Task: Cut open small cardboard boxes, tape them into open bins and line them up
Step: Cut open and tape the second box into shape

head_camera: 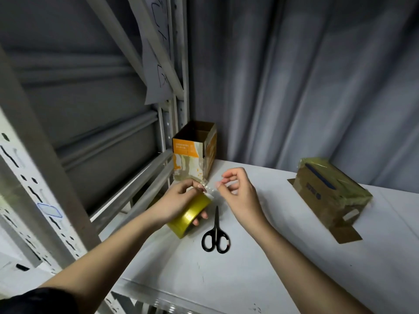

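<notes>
The white shelf top (pixel 260 279) is spread under both hands, w/ the metal rack upright (pixel 34 177) off to the left of the left arm. A brown box (pixel 333 196), wrapped in yellowish tape and lying on its side w/ a flap splayed out, is set well to the right of the right hand. An open-topped orange-and-white bin (pixel 195 152), already taped, is stood upright just beyond the left hand, in the corner.

The tape roll (pixel 192 216) is gripped by the left hand (pixel 181 200), fingers curled round it and thumb near the free end. The tape end (pixel 210 189) is pinched by the right hand (pixel 238 191) btwn thumb and forefinger, a short clear strip being stretched btwn the hands. Black scissors (pixel 215 232), blades closed and pointing away, are laid just below and btwn the hands.

Judged step: a strip is being pulled off for the next box. It is best drawn straight and taut, roll held steady, sticky side kept off the fingers and off itself; enough length should be drawn to wrap an edge before the scissors are picked up. Risk: clear tape folding back and sticking to itself.

Writing: small print on the bin's orange panel and dark print on the brown box are seen but can't be read. Handwritten marks on the paper sheet (pixel 156 64) hung above the hands are not legible either.
</notes>
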